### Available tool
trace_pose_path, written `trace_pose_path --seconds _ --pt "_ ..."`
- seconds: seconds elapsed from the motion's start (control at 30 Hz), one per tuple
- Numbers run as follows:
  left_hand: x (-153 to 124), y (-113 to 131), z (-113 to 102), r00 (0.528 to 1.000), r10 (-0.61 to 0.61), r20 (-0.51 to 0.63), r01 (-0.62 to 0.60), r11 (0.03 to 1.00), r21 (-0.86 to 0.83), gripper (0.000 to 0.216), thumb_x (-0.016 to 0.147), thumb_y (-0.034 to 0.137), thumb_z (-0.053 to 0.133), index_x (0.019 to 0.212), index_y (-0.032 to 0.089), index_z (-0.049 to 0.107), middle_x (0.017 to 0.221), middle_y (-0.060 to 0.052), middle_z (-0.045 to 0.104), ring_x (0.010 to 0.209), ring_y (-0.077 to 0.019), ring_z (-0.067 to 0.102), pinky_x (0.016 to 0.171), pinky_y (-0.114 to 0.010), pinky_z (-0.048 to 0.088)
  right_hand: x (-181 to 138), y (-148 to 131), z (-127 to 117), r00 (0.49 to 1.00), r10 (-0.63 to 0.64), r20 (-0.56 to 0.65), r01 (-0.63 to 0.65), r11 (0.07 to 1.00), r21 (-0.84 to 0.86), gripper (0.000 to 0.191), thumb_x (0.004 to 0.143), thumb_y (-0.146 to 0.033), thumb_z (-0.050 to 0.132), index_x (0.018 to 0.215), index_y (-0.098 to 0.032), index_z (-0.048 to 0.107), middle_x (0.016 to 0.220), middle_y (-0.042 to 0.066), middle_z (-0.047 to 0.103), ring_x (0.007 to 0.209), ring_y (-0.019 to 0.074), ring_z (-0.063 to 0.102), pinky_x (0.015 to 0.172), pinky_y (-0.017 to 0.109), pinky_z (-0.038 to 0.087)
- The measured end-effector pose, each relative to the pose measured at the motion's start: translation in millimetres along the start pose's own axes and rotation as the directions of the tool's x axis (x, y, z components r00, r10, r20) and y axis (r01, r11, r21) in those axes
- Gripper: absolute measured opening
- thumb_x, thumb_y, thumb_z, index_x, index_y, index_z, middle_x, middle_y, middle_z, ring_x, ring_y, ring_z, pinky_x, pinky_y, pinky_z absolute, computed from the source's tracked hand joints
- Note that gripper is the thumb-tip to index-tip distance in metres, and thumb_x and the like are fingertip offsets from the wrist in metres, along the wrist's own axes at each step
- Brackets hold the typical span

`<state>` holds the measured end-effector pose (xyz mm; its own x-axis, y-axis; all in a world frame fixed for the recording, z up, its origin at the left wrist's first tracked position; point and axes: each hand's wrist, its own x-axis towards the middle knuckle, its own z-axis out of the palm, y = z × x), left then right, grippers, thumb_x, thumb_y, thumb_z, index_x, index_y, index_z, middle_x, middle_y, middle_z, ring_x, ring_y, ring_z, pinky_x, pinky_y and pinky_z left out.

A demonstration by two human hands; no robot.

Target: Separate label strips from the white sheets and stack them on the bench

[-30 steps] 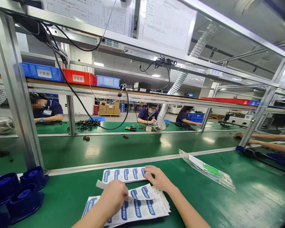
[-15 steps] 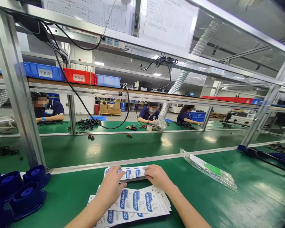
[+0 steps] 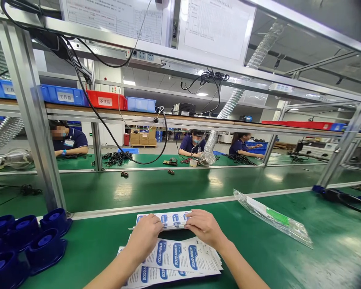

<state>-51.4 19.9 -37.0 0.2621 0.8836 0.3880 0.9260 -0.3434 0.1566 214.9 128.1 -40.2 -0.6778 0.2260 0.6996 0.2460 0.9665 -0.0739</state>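
A stack of white label sheets [image 3: 171, 220] printed in blue lies between my two hands on the green table. My left hand [image 3: 146, 235] has its fingers closed over the left end of this stack. The right end is gripped by my right hand [image 3: 205, 228], its thumb and fingers at the near edge. Closer to me lie more printed sheets [image 3: 177, 257], fanned out in overlapping layers with blue "DCS2Q-5000L/H" blocks. My left wrist and forearm cover part of their left side.
Several dark blue round plastic parts [image 3: 45, 243] stand at the left. A clear plastic bag [image 3: 273, 216] with a green label lies to the right. A metal frame post [image 3: 33, 116] rises at the left. Co-workers sit beyond the green conveyor [image 3: 192, 184].
The view has turned slightly left, so the scene sits further right. Both hands stay on the label stack, its near edge now looking flatter. A co-worker at the right has raised a hand.
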Motion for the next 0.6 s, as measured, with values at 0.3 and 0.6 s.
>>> trace_pose_path --seconds 0.3,0.6 --pt "-3 16 -20 0.968 -0.018 0.25 0.056 0.988 -0.144 0.022 0.09 0.018 0.062 0.085 0.023 0.083 0.086 -0.006 0.078 0.087 -0.0229 0.069 0.079 -0.033 0.048 -3 6 -6 0.878 0.478 -0.021 -0.427 0.802 0.419 0.056 0.107 -0.051 0.041 0.08 -0.02 0.079 0.082 0.01 0.079 0.086 0.0276 0.077 0.081 0.04 0.063" --pt "-3 35 -10 0.943 0.02 0.333 0.058 0.973 -0.223 0.045 0.077 0.069 0.075 0.09 0.026 0.081 0.078 -0.009 0.074 0.082 -0.0284 0.068 0.07 -0.035 0.047 -52 58 37 0.873 0.438 0.214 -0.458 0.888 0.049 0.04 0.081 -0.058 0.071 0.113 -0.036 0.081 0.134 0.009 0.07 0.12 0.0368 0.068 0.103 0.052 0.058"
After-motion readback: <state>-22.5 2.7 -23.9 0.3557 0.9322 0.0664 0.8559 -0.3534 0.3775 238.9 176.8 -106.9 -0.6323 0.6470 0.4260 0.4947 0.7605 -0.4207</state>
